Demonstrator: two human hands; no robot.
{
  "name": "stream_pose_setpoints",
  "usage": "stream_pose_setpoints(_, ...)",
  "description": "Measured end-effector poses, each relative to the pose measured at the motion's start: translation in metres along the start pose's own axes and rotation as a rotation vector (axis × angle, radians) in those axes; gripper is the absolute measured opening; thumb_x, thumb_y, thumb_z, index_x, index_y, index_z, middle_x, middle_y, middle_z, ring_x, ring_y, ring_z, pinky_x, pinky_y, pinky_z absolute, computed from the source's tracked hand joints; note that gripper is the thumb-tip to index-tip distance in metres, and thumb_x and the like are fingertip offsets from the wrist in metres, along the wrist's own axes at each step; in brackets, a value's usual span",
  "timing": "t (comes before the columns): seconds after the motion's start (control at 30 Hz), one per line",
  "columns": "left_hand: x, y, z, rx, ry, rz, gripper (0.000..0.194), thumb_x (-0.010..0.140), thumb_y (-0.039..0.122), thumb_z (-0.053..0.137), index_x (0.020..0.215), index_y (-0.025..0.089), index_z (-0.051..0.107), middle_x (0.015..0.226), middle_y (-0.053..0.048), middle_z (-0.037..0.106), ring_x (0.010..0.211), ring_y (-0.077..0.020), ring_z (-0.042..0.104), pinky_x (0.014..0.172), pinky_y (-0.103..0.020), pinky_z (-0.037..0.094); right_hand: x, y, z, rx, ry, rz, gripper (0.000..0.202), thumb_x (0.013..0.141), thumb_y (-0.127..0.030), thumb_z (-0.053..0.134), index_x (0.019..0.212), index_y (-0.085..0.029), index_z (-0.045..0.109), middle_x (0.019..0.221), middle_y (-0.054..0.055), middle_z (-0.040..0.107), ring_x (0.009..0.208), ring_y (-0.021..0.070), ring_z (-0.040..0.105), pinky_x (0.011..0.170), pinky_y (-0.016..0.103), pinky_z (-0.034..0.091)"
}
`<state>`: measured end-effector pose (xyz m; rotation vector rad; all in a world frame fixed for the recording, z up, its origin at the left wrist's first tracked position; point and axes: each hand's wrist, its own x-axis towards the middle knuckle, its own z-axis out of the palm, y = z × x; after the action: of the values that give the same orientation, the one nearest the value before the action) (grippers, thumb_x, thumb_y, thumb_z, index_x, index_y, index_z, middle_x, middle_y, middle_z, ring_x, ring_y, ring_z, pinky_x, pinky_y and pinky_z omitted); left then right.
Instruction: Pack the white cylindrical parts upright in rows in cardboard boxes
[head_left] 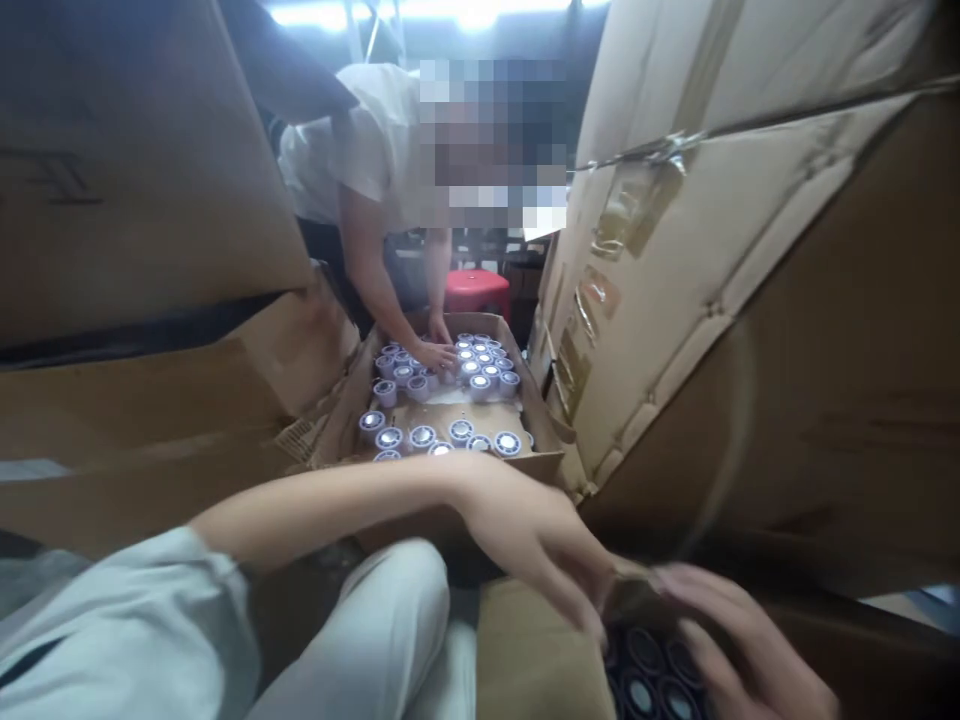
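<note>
A small cardboard box [536, 650] stands open by my knee at the bottom of the head view. Round pieces with dark rings and pale centres [641, 697] fill the part of it that shows. My left hand [529, 530] reaches across to the box's far edge, its fingers bent over a cardboard flap [634, 592]. On the other side of that flap, my right hand [750, 640] grips it, with lower fingers over the round pieces. Both hands are somewhat blurred. Just beyond my left forearm lies a large shallow carton [544, 440] holding several short white cylinders [422, 437].
Across the carton a co-worker [367, 150] bends over, both hands among the cylinders at its far end. Tall taped cartons [675, 250] rise close on the right. Large boxes [135, 200] hem in the left. A red stool [478, 287] stands behind the carton.
</note>
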<state>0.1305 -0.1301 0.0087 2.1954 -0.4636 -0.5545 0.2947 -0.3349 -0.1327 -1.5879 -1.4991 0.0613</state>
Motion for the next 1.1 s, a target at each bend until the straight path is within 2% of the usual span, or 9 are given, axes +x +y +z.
stream_pose_setpoints(0.13, -0.135, -0.053, -0.034, 0.235, 0.627, -0.714, 0.038, 0.091, 0.047, 0.038, 0.096, 0.016, 0.059, 0.089, -0.005, 0.064, 0.076, -0.0146, 0.057, 0.066, -0.025, 0.044, 0.147, -0.057, 0.084, -0.006, -0.393, -0.165, 0.035, 0.09, -0.029, 0.048, 0.125, -0.028, 0.053, 0.126, 0.007, 0.055, 0.114, 0.0227, 0.054, 0.098, 0.039, 0.045)
stream_pose_setpoints(0.2, -0.168, -0.099, -0.036, 0.323, 0.709, -1.067, 0.037, 0.093, 0.04, 0.037, 0.101, 0.011, 0.058, 0.095, -0.01, 0.064, 0.082, -0.0177, 0.057, 0.074, -0.029, 0.045, 0.2, -0.047, 0.128, -0.099, -0.568, -0.115, 0.048, 0.086, -0.032, 0.055, 0.133, -0.024, 0.046, 0.135, 0.01, 0.046, 0.123, 0.0256, 0.046, 0.103, 0.043, 0.039)
stream_pose_setpoints(0.27, -0.188, -0.146, -0.027, 0.35, 0.671, -1.189, 0.038, 0.08, 0.032, 0.06, 0.107, 0.004, 0.058, 0.103, -0.017, 0.063, 0.092, -0.025, 0.057, 0.083, -0.037, 0.045, 0.232, -0.016, 0.165, -0.216, -0.824, -0.05, 0.07, 0.079, -0.035, 0.066, 0.141, -0.02, 0.037, 0.145, 0.016, 0.032, 0.132, 0.0311, 0.035, 0.107, 0.046, 0.032)
stream_pose_setpoints(0.4, -0.209, -0.222, 0.003, 0.378, 0.374, -1.065, 0.11, 0.036, 0.026, 0.089, 0.135, 0.01, 0.042, 0.142, -0.025, 0.038, 0.128, -0.0439, 0.034, 0.104, -0.059, 0.022, 0.248, 0.046, 0.212, -0.445, -1.22, -0.059, 0.109, 0.059, -0.023, 0.079, 0.149, -0.023, 0.017, 0.153, 0.02, 0.009, 0.137, 0.0428, 0.017, 0.104, 0.055, 0.03)
stream_pose_setpoints(0.5, -0.214, -0.252, 0.02, 0.297, 0.22, -0.922, 0.131, 0.029, 0.041, 0.088, 0.144, 0.017, 0.028, 0.149, -0.024, 0.024, 0.135, -0.0451, 0.022, 0.107, -0.062, 0.013, 0.244, 0.066, 0.232, -0.489, -1.21, -0.229, 0.117, 0.053, -0.019, 0.08, 0.15, -0.026, 0.013, 0.154, 0.02, 0.001, 0.137, 0.0459, 0.014, 0.102, 0.057, 0.031)
stream_pose_setpoints(0.63, -0.22, -0.258, 0.029, 0.232, 0.263, -0.87, 0.116, 0.047, 0.052, 0.079, 0.143, 0.014, 0.026, 0.145, -0.023, 0.032, 0.133, -0.0391, 0.031, 0.109, -0.053, 0.019, 0.243, 0.068, 0.247, -0.368, -1.144, -0.411, 0.108, 0.056, -0.019, 0.077, 0.148, -0.027, 0.021, 0.154, 0.018, -0.001, 0.13, 0.0417, 0.034, 0.099, 0.047, 0.038)
stream_pose_setpoints(0.77, -0.221, -0.247, 0.037, 0.286, 0.311, -0.907, 0.089, 0.067, 0.047, 0.065, 0.141, 0.012, 0.03, 0.144, -0.023, 0.033, 0.133, -0.0368, 0.032, 0.109, -0.054, 0.019, 0.246, 0.067, 0.253, -0.283, -1.1, -0.38, 0.1, 0.059, -0.018, 0.072, 0.146, -0.027, 0.025, 0.152, 0.019, 0.007, 0.111, 0.0351, 0.056, 0.088, 0.04, 0.047)
stream_pose_setpoints(0.93, -0.187, -0.241, 0.06, 0.43, 0.371, -0.883, 0.119, 0.054, 0.046, 0.074, 0.148, 0.014, 0.009, 0.153, -0.025, 0.008, 0.139, -0.0436, 0.012, 0.107, -0.063, 0.013, 0.241, 0.061, 0.269, -0.221, -1.084, -0.26, 0.106, 0.05, -0.015, 0.075, 0.144, -0.02, 0.028, 0.148, 0.021, 0.013, 0.117, 0.0371, 0.051, 0.095, 0.041, 0.043)
stream_pose_setpoints(1.1, -0.15, -0.255, 0.06, 0.494, 0.527, -0.862, 0.104, 0.06, 0.029, 0.074, 0.146, 0.02, 0.015, 0.15, -0.023, 0.017, 0.132, -0.0416, 0.03, 0.103, -0.051, 0.034, 0.233, 0.052, 0.289, -0.186, -1.071, -0.107, 0.116, 0.046, -0.004, 0.073, 0.146, -0.024, 0.019, 0.15, 0.02, 0.004, 0.125, 0.0358, 0.043, 0.096, 0.038, 0.041)
